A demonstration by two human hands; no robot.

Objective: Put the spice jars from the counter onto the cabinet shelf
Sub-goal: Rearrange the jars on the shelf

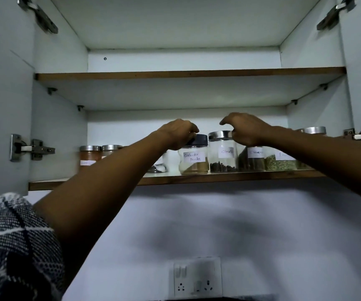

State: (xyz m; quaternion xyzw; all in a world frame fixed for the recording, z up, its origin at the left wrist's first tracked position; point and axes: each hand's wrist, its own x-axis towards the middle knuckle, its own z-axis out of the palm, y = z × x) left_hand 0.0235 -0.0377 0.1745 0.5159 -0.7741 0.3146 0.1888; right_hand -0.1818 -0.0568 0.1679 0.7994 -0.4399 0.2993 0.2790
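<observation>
Several labelled spice jars stand in a row on the lower cabinet shelf (110, 184). My left hand (178, 133) grips the dark lid of the coriander powder jar (194, 161), which stands on the shelf. My right hand (243, 129) curls over the steel lid of the cloves jar (222, 158) beside it, fingers at the lid's right edge. To the right stand a cinnamon jar (254, 160) and a jar of green seeds (280, 162), partly hidden behind my right forearm. Two steel-lidded jars (90, 155) stand at the shelf's left.
Both cabinet doors are swung open, with hinges (32, 148) at the sides. The upper shelf (186, 73) shows nothing on it. A steel-lidded jar (315, 131) stands at the far right. Below on the wall is a switch and socket plate (196, 276).
</observation>
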